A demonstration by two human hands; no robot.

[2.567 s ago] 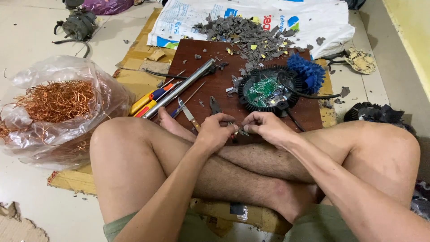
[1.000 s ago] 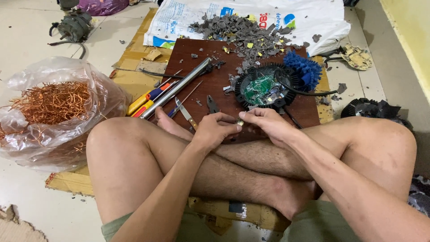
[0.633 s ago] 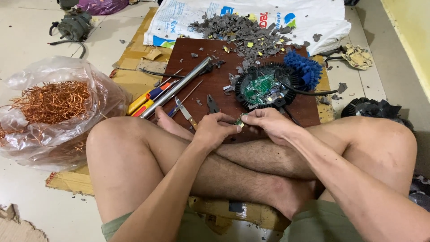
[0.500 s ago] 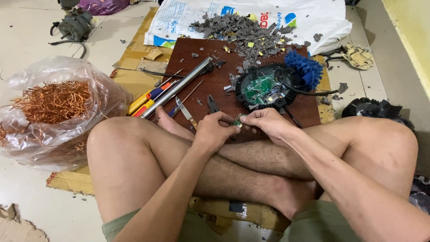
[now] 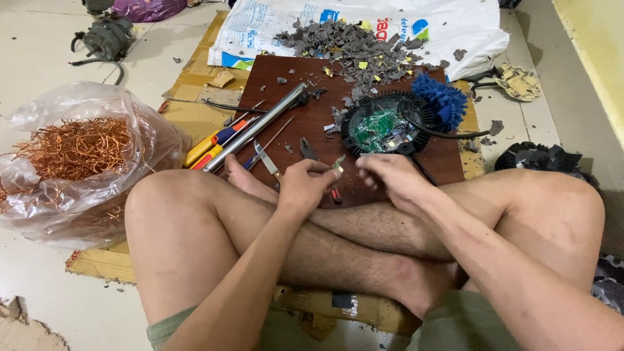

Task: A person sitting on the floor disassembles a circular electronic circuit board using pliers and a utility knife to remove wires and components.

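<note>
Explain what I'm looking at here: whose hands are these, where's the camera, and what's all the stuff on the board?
The camera sits on the person's head, looking down over crossed legs. There is no machine, just two bare hands. The left hand pinches a small metal piece; the right hand is close beside it, holding nothing I can make out. In front lies a brown board with a round black part holding a green circuit board, a metal tube, screwdrivers and grey scraps. A clear bag of copper wire sits at the left.
</note>
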